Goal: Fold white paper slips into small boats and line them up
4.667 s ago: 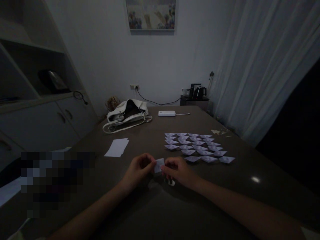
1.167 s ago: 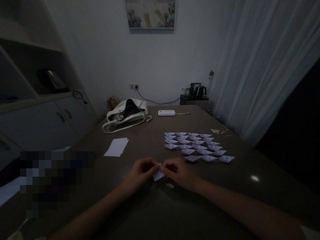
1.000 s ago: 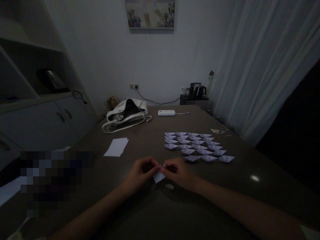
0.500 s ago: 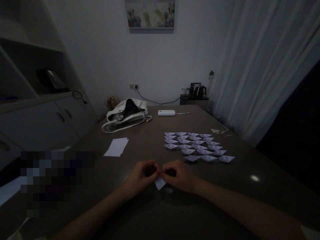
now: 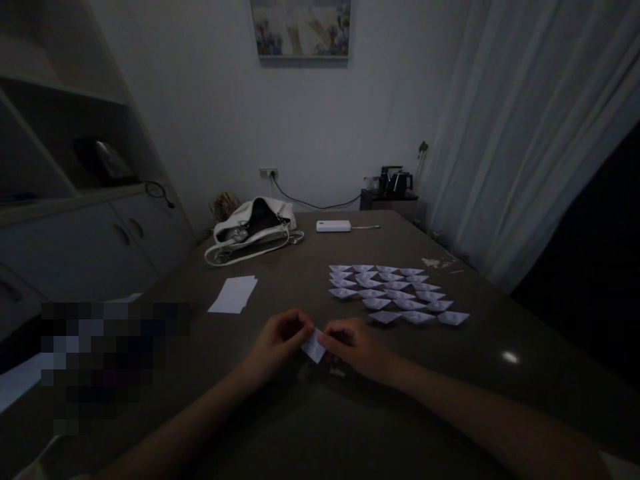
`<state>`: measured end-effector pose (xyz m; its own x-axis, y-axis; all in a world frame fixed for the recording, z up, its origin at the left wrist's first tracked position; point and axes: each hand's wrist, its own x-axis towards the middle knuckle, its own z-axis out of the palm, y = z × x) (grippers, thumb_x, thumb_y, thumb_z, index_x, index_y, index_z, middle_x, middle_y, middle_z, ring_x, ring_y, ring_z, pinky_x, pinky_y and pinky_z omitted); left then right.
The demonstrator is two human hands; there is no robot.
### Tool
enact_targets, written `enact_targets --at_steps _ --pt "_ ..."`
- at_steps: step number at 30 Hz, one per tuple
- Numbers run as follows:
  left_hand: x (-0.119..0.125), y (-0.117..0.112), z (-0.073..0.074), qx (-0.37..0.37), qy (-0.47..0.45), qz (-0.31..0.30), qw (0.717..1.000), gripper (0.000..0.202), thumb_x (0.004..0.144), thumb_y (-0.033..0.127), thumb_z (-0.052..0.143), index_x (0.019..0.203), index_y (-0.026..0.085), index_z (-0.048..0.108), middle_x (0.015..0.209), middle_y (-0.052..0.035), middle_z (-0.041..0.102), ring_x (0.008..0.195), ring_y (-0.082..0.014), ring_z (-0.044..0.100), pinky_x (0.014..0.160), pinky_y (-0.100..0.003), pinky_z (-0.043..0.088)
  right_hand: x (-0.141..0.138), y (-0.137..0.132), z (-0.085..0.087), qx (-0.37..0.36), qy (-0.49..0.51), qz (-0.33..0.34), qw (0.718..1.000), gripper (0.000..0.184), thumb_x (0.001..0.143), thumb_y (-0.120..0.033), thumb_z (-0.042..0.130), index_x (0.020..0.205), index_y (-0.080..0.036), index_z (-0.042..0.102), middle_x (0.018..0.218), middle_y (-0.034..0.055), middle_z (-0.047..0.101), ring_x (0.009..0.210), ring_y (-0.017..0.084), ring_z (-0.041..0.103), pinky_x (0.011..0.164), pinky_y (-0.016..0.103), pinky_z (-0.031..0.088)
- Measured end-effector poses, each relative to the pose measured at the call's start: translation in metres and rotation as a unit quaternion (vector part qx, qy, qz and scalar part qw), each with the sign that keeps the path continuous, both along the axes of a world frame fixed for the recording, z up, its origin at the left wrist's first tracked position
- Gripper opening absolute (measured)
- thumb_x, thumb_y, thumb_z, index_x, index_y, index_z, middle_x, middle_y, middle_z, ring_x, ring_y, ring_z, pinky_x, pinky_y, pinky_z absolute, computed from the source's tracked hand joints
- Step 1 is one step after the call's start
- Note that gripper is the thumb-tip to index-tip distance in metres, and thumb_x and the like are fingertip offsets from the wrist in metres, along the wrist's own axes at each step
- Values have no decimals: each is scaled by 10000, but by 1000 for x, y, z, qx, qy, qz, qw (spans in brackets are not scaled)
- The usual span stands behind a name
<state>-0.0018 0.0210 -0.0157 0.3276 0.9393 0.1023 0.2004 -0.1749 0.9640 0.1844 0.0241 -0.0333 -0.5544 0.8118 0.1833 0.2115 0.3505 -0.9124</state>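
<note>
Between my two hands is a small piece of folded white paper [image 5: 314, 349], held a little above the dark table with one corner pointing down. My left hand [image 5: 281, 339] pinches its upper left edge between thumb and fingers. On the opposite side, my right hand [image 5: 357, 348] grips the right edge, its fingertips covering part of the paper. Ahead and to the right, several folded paper boats [image 5: 411, 305] stand in rows. A few flat sheets of white paper [image 5: 233, 295] lie to the left, beyond my left hand.
A white handbag [image 5: 255, 230] rests at the far left of the table [image 5: 300, 267]. Near the far edge lies a white power bank [image 5: 333, 227] with a short cable. Paper scraps [image 5: 439, 263] are at the right edge. A blurred patch covers the left side.
The folded paper has risen slightly and shifted left, and more of its face shows. My hands have moved slightly apart at the fingertips, still holding it.
</note>
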Motion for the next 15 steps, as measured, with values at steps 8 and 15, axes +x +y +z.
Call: enact_targets --at_steps 8,15 --pt "2 0 -2 19 50 -15 998 215 799 341 580 747 133 592 679 -7 590 641 -138 548 589 -233 412 1 1 -2 62 -36 -21 997 381 906 -386 481 624 -148 575 560 -2 557 529 100 500 525 212 345" --pt "-1 -4 4 -12 9 -21 1000 221 772 342 627 703 133 609 646 -1 589 626 -132 538 569 -222 396 1 -1 0 78 -38 -32 996 396 893 -383 501 579 -150 564 524 -9 545 494 92 479 501 209 329"
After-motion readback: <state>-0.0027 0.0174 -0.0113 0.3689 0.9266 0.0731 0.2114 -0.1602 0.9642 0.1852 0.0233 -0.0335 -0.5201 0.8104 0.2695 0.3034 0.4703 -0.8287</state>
